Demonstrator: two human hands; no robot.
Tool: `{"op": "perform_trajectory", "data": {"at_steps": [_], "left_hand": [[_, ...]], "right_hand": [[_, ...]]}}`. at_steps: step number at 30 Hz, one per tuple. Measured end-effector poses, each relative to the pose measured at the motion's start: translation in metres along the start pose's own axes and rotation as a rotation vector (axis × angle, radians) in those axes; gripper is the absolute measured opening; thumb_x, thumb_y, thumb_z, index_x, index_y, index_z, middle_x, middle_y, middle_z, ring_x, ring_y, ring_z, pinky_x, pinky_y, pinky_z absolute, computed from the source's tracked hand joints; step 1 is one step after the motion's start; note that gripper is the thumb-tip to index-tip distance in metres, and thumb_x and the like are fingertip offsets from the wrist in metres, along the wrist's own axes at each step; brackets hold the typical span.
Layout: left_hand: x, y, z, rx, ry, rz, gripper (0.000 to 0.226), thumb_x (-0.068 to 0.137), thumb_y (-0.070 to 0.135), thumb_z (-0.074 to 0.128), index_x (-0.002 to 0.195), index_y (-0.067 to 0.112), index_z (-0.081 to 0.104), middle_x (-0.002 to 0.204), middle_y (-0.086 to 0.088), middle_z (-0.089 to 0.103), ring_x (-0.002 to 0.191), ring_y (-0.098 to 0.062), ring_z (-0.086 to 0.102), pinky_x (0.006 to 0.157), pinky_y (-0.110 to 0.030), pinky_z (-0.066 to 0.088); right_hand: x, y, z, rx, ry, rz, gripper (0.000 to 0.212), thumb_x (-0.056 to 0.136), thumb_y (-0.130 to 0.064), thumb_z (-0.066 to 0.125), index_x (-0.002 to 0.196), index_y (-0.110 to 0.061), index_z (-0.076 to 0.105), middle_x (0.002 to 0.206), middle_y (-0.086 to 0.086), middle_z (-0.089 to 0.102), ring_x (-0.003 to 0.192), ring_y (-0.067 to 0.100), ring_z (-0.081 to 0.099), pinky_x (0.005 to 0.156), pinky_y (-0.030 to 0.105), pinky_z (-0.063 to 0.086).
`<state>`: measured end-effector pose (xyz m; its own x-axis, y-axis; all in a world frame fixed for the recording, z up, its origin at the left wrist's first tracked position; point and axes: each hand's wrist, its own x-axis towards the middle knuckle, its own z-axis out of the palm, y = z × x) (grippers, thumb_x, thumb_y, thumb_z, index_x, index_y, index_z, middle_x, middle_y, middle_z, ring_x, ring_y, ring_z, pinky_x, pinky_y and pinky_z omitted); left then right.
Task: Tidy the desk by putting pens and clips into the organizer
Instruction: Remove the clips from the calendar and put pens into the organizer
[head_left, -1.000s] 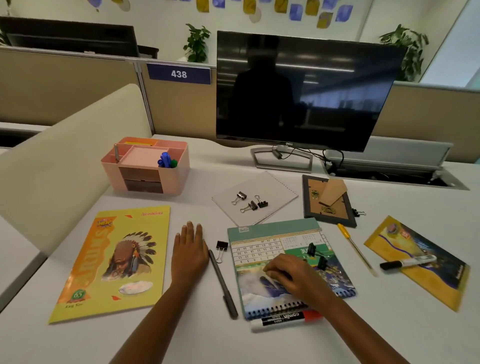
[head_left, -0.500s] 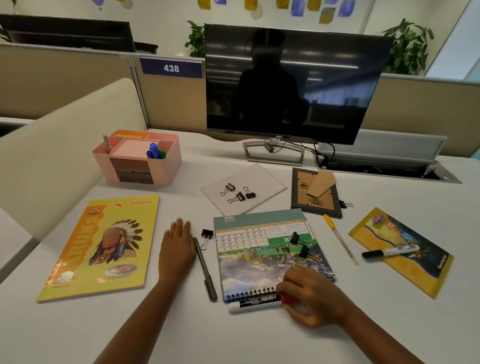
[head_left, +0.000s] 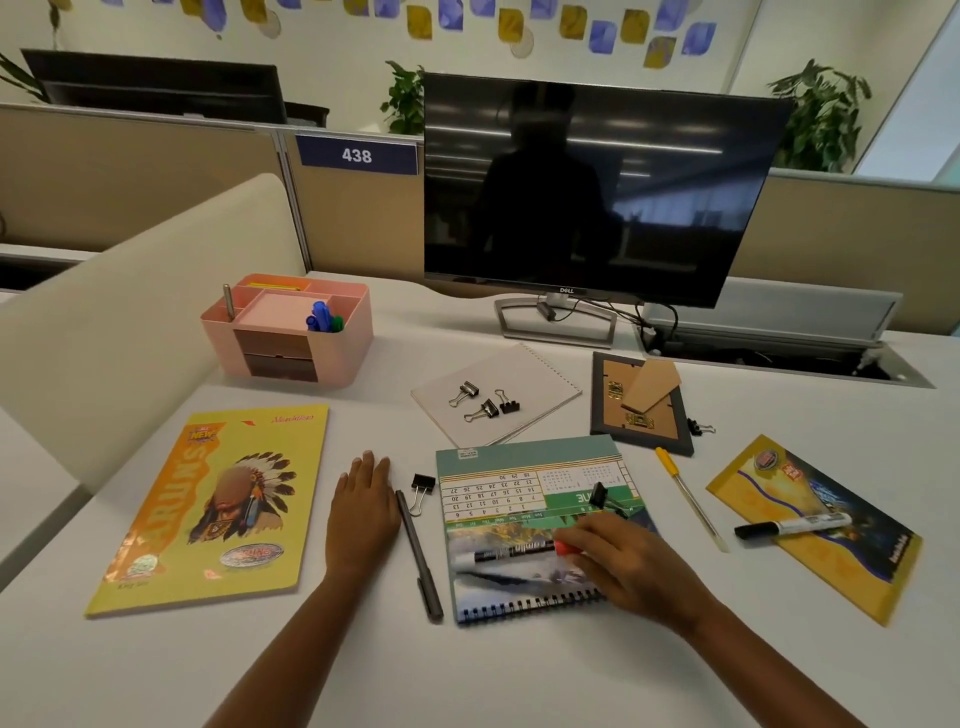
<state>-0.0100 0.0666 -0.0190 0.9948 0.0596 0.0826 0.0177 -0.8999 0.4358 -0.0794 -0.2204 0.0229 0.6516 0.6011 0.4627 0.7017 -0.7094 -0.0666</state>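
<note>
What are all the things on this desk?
organizer: 1, pink, back left, pens inside
monitor: 1, black, back middle
book: 1, yellow, front left
notepad: 1, white, middle
picture frame: 1, dark grey, right of notepad
calendar: 1, green, front middle
grey pen: 1, grey, left of calendar
yellow pen: 1, yellow, right of calendar
binder clips: 3 on notepad, 1 beside grey pen, 1 beside picture frame, more on calendar, black
booklet: 1, yellow and blue, far right
black-capped marker: 1, white, on booklet
red-capped marker: 1, black and white, over calendar
left hand: flat on desk
right hand: gripping red-capped marker
</note>
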Motion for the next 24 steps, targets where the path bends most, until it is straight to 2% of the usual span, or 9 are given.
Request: {"op": "perform_trajectory", "data": {"at_steps": [6, 9, 13, 15, 18, 21, 22, 23, 24], "left_hand": [[0.008, -0.004, 0.002, 0.011, -0.016, 0.034, 0.066, 0.081, 0.027, 0.016, 0.139, 0.005, 0.037, 0.15, -0.018, 0.029, 0.14, -0.032, 0.024, 0.116, -0.039, 0.015], [0.017, -0.01, 0.005, 0.0, -0.001, 0.058, 0.076, 0.077, 0.035, 0.006, 0.135, 0.005, 0.045, 0.145, -0.02, 0.036, 0.136, -0.036, 0.032, 0.113, -0.044, 0.021], [0.029, -0.014, 0.005, -0.016, -0.007, 0.077, 0.072, 0.077, 0.031, 0.011, 0.128, 0.005, 0.053, 0.138, -0.022, 0.045, 0.129, -0.039, 0.041, 0.108, -0.049, 0.029], [0.035, -0.015, 0.005, -0.024, -0.002, 0.089, 0.074, 0.076, 0.033, 0.008, 0.131, 0.007, 0.051, 0.142, -0.019, 0.042, 0.133, -0.037, 0.037, 0.11, -0.047, 0.025], [0.039, -0.014, 0.003, -0.04, -0.004, 0.094, 0.078, 0.075, 0.036, 0.003, 0.137, 0.011, 0.043, 0.148, -0.015, 0.033, 0.139, -0.033, 0.027, 0.115, -0.043, 0.016], [0.044, -0.011, 0.0, 0.002, -0.051, 0.084, 0.067, 0.082, 0.03, 0.009, 0.142, 0.016, 0.034, 0.153, -0.011, 0.024, 0.143, -0.028, 0.018, 0.117, -0.039, 0.008], [0.046, -0.011, -0.001, 0.04, -0.045, 0.076, 0.063, 0.083, 0.028, 0.015, 0.141, 0.017, 0.036, 0.152, -0.011, 0.026, 0.142, -0.028, 0.022, 0.116, -0.039, 0.012], [0.049, -0.011, 0.0, 0.081, -0.026, 0.074, 0.059, 0.083, 0.026, 0.022, 0.136, 0.016, 0.045, 0.146, -0.012, 0.037, 0.136, -0.03, 0.035, 0.113, -0.042, 0.024], [0.052, -0.012, 0.001, 0.092, -0.023, 0.07, 0.055, 0.08, 0.025, 0.027, 0.125, 0.016, 0.057, 0.136, -0.013, 0.051, 0.125, -0.031, 0.05, 0.103, -0.045, 0.039]], "right_hand": [[0.052, 0.004, -0.001, 0.092, 0.137, 0.175, 0.035, 0.096, -0.04, 0.029, 0.105, -0.017, 0.053, 0.089, 0.005, 0.069, 0.08, 0.013, 0.064, 0.07, 0.018, 0.052], [0.084, 0.002, 0.007, 0.158, 0.205, 0.24, 0.038, 0.093, -0.04, 0.036, 0.102, -0.011, 0.06, 0.091, 0.006, 0.07, 0.083, 0.014, 0.063, 0.075, 0.019, 0.049], [0.13, -0.004, 0.016, 0.205, 0.272, 0.298, 0.039, 0.089, -0.04, 0.043, 0.102, -0.01, 0.063, 0.093, 0.006, 0.07, 0.084, 0.014, 0.064, 0.074, 0.02, 0.052], [0.152, -0.007, 0.02, 0.245, 0.3, 0.319, 0.042, 0.088, -0.042, 0.042, 0.103, -0.009, 0.062, 0.094, 0.008, 0.069, 0.084, 0.016, 0.064, 0.075, 0.02, 0.052], [0.189, -0.01, 0.027, 0.299, 0.376, 0.346, 0.036, 0.085, -0.034, 0.049, 0.103, -0.006, 0.063, 0.095, 0.011, 0.069, 0.085, 0.018, 0.064, 0.075, 0.02, 0.051], [0.231, -0.015, 0.033, 0.33, 0.463, 0.367, 0.029, 0.083, -0.022, 0.058, 0.103, -0.002, 0.063, 0.096, 0.014, 0.069, 0.087, 0.021, 0.064, 0.077, 0.02, 0.05], [0.246, -0.017, 0.034, 0.325, 0.484, 0.362, 0.027, 0.083, -0.018, 0.059, 0.103, -0.001, 0.063, 0.097, 0.015, 0.069, 0.088, 0.023, 0.065, 0.076, 0.018, 0.05], [0.26, -0.02, 0.036, 0.315, 0.498, 0.353, 0.026, 0.082, -0.016, 0.06, 0.104, -0.001, 0.063, 0.098, 0.015, 0.069, 0.089, 0.023, 0.065, 0.076, 0.019, 0.05], [0.275, -0.022, 0.038, 0.304, 0.506, 0.343, 0.026, 0.083, -0.014, 0.061, 0.105, -0.001, 0.063, 0.099, 0.016, 0.07, 0.09, 0.024, 0.065, 0.077, 0.021, 0.05]]}}
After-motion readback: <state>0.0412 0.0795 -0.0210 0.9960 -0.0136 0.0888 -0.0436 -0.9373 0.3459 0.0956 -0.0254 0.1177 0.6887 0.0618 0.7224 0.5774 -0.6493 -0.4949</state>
